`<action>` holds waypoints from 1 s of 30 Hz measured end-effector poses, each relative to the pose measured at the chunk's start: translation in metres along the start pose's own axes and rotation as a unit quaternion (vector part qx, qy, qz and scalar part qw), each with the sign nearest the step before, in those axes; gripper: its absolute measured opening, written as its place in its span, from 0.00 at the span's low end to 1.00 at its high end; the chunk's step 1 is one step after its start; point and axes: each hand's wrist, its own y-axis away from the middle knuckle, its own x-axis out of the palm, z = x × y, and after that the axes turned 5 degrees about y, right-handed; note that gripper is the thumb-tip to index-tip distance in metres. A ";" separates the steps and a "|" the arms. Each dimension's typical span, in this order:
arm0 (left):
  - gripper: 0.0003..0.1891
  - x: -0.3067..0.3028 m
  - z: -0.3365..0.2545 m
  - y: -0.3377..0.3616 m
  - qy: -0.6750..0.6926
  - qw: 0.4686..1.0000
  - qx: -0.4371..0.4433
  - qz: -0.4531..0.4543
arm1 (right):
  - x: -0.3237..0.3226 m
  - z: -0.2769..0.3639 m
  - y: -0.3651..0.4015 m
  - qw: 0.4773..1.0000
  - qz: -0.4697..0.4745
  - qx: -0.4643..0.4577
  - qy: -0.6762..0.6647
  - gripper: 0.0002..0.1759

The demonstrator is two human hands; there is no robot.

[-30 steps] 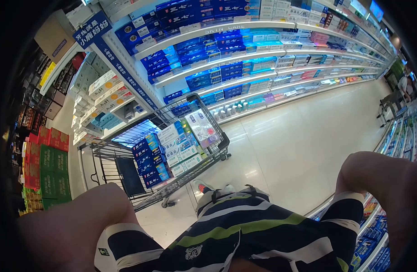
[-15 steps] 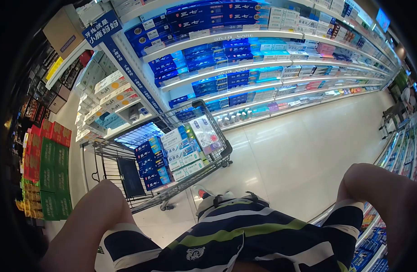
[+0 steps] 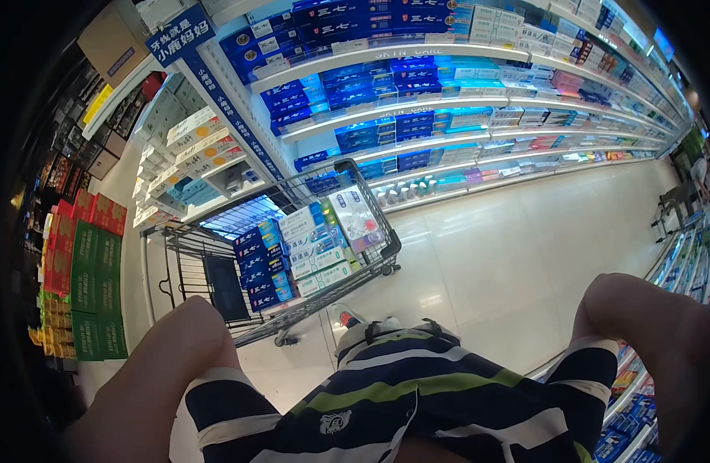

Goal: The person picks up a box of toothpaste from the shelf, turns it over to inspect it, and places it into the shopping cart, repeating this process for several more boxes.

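Neither my left hand nor my right hand can be seen. My bare left arm is bent, its elbow in front of the cart's near side, and its far end runs off at the lower left. On the other side my right arm is also bent and runs off at the right edge. A black wire shopping cart stands ahead and to the left. Inside it lie stacked dark blue boxes, white and blue boxes and a white box with a pink pattern.
Long white shelves with toothpaste-like boxes curve across the back. White boxes fill an end shelf behind the cart. Red and green cartons are stacked at the left. At the far right a person is near a dark cart. More shelving borders the lower right.
The view has shifted slightly, so the cart and shelves appear a little further right. My left elbow appears higher and further right. Both arms remain bent.
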 end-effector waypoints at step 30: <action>0.19 0.002 -0.004 0.016 0.001 0.999 -0.041 0.001 | 0.022 0.006 0.008 0.999 -0.041 0.024 -0.017 0.15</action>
